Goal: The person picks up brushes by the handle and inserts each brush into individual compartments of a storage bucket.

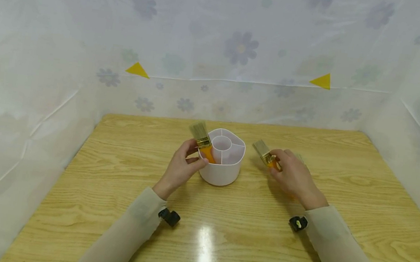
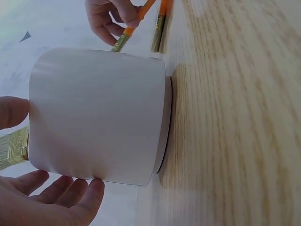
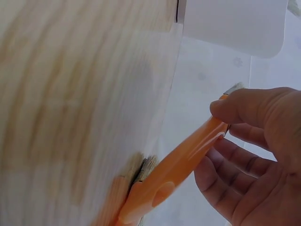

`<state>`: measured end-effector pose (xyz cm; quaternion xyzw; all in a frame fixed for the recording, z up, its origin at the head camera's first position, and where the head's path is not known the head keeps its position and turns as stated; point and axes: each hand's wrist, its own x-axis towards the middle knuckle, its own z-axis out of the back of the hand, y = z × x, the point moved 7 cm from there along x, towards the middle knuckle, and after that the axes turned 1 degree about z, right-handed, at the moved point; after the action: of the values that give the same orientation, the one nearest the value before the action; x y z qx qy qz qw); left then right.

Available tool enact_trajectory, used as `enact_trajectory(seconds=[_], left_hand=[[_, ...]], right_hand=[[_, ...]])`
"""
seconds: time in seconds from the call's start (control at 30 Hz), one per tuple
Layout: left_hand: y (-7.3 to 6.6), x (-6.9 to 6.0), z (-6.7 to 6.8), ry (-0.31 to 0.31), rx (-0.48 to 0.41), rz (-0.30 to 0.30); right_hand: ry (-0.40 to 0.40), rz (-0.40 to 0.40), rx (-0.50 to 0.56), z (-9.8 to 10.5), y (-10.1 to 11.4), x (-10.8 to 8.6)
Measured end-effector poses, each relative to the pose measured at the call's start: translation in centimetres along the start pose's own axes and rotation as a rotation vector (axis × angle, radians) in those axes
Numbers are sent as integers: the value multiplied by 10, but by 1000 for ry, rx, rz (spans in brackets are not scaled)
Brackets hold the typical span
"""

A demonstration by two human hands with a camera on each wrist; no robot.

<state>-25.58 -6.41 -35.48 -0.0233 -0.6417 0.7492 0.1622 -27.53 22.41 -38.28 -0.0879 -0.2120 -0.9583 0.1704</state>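
Note:
A white round organizer [image 1: 220, 174] with several compartments stands upright on the table. In its left compartment leans a paintbrush [image 1: 202, 138], orange handle down and bristles up. My left hand [image 1: 183, 163] holds the organizer at its left side; in the left wrist view the fingertips [image 2: 96, 186] touch its wall and the thumb lies by the rim. To the right, my right hand [image 1: 292, 173] pinches a second paintbrush [image 3: 183, 155] near its metal band, bristles toward the organizer. Under that hand another orange-handled paintbrush [image 2: 160, 28] lies on the table, mostly hidden in the head view.
The wood-grain table [image 1: 123, 217] runs up to a flower-printed plastic sheet [image 1: 240, 48] at the back. More translucent sheeting [image 1: 13, 78] hangs at both sides, and yellow triangles [image 1: 137, 69] mark the sheets. A small black device [image 1: 169, 217] sits at each wrist.

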Motion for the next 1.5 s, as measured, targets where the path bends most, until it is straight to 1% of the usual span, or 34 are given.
enact_trajectory(seconds=[0.2,0.37,0.4,0.43,0.57,0.67,0.77,0.9,0.93,1.13,1.17,1.37,1.5], left_hand=[[0,-1,0,13,7,15],[3,0,0,14,-1,9],[7,1,0,9,1,0],[8,2,0,8,-2,-1],[26,9,2,-24,7,-17],[35,12,3,-41,16,-29],[35,12,3,-42,19,-26],[33,12,2,-33,17,-2],[31,11,2,-28,12,3],[8,3,0,-1,3,26],[8,3,0,-1,3,27],[31,10,2,-24,12,9],[35,11,2,-34,32,-12]], right_hand=[[-74,48,12,7,6,1],[-100,69,16,10,10,1],[-103,71,15,10,10,1],[-104,71,14,10,11,1],[-109,74,8,10,11,1],[-113,77,4,11,12,1],[-119,81,0,11,12,0],[-129,88,-2,12,13,-1],[-131,90,-2,12,13,-1],[-140,98,1,13,15,-2],[-142,100,2,13,16,-2],[-156,107,0,14,17,-2],[-162,112,-2,14,17,-2]])
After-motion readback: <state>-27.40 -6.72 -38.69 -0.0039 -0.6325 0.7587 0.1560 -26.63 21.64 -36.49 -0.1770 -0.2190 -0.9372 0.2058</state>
